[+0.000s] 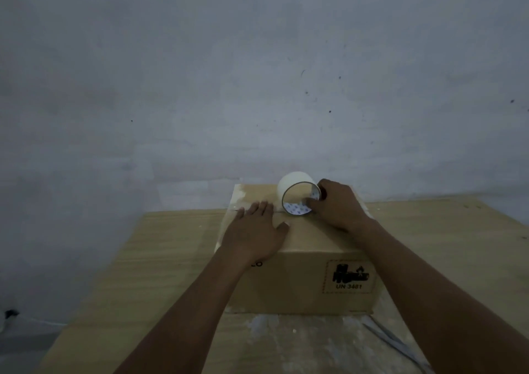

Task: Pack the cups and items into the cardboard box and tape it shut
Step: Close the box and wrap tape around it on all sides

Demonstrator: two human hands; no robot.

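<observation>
Taping step. The cardboard box (300,259) sits closed on the wooden table (160,259); its contents are hidden. My left hand (254,227) lies spread flat on the box top, and my right hand (340,204) grips the tape roll (297,199) standing there. Next, I judge, the tape must be drawn along the seam.

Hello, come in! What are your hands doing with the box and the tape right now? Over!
Left hand flat on closed cardboard box, pressing the top. Right hand has its grip on the tape roll, on the box top. Nothing in the way.
</observation>
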